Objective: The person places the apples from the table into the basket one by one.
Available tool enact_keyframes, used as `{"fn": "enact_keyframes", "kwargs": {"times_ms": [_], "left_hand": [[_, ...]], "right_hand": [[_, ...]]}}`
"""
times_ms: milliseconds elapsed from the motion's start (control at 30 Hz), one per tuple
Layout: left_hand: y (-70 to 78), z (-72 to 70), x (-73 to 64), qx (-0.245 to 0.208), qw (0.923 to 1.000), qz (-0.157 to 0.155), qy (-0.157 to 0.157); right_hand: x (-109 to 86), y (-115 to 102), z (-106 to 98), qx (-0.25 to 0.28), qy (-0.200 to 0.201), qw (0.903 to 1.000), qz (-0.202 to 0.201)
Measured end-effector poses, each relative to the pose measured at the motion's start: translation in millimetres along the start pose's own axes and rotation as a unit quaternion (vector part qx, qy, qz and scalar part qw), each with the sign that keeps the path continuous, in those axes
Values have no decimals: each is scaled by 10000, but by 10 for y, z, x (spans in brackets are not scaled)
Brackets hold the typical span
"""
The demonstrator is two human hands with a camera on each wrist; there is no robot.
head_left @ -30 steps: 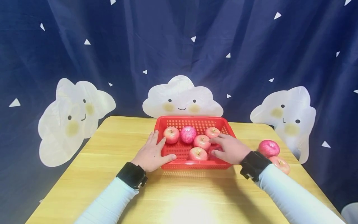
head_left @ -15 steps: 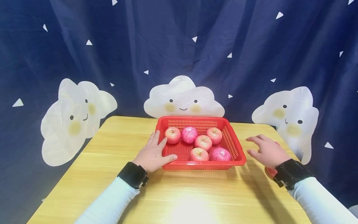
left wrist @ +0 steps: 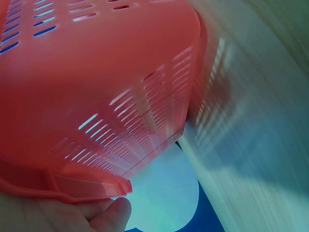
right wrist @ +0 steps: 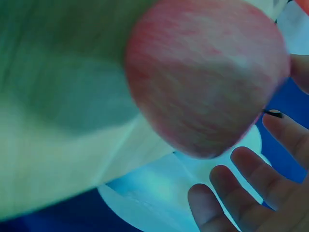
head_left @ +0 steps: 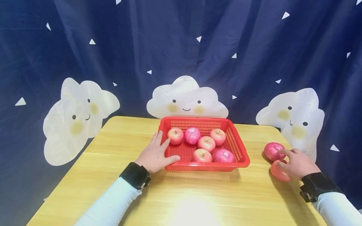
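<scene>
My left hand (head_left: 152,157) rests on the left rim of a red plastic basket (head_left: 183,164), its fingers fairly straight and the thumb reaching over the front corner. In the left wrist view its fingertips lie along the basket's edge. At the table's right side, my right hand (head_left: 300,163) hovers over a pale red apple (head_left: 279,173), thumb and forefinger close to its top. The right wrist view has this apple (right wrist: 203,77) large, with the fingers spread beside it. A deep-pink apple (head_left: 273,151) lies just behind it.
Inside the basket lie several apples, among them a pale red apple (head_left: 175,136) at the back left and a deep-pink apple (head_left: 224,155) at the front right. The wooden table (head_left: 135,204) ends at a dark blue curtain (head_left: 181,37) with white clouds.
My right hand has left the basket and moved right to the two apples on the table. A deep-pink apple now shows in the basket's front right. The left hand stays put.
</scene>
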State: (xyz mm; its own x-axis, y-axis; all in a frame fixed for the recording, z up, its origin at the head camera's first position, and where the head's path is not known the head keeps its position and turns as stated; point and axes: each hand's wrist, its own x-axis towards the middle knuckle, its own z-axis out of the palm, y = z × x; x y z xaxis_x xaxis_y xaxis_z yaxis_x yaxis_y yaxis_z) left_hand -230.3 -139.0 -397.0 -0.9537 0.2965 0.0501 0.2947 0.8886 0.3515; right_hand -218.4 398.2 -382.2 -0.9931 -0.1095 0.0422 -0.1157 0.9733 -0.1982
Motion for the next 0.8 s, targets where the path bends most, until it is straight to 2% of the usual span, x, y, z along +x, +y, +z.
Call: {"fn": "enact_keyframes", "kwargs": {"times_ms": [167,400,633,800], "left_hand": [[2,-1,14,-66,10000,7,-26],[-2,-9,13,-15,10000,22,-20],[5,-22,3,36,10000,-35,-72],[15,-24,9,97,9999,-5,-60]], "right_hand": [[-26,93,78,81,-4,9999,-72],[-12,99,135,100,-134,9982,-582],[10,52,93,265,-560,9964,-583],[20,-19,37,244,-556,9960,-650]]}}
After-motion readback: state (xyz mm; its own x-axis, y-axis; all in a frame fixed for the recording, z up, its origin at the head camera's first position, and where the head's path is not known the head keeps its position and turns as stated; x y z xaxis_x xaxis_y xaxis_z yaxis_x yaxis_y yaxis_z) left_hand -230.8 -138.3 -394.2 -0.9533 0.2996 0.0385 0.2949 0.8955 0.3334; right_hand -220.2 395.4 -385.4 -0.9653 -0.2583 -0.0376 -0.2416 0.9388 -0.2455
